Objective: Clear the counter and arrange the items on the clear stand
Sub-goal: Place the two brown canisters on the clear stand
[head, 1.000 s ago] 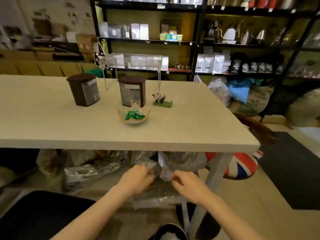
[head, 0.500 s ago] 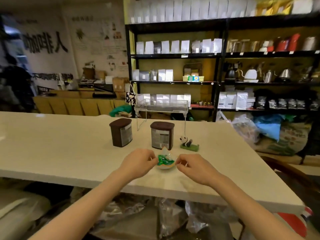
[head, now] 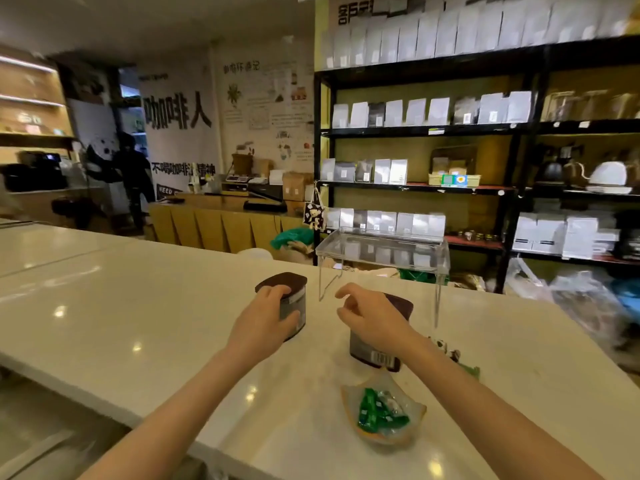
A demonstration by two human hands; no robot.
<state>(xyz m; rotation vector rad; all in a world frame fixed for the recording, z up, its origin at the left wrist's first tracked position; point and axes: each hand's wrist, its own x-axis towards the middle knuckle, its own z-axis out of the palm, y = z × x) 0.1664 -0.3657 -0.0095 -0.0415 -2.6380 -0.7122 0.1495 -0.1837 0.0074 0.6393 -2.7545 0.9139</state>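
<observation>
The left hand point(head: 264, 323) wraps the left brown jar point(head: 292, 306), fingers on its lid and thumb on its label. The right hand point(head: 372, 315), fingers loosely curled, hides most of the right jar point(head: 375, 356); whether it grips is unclear. The clear stand point(head: 382, 247) stands just behind. A candy dish point(head: 382, 415) sits nearer, and a small figure point(head: 448, 353) is half hidden by the right forearm
</observation>
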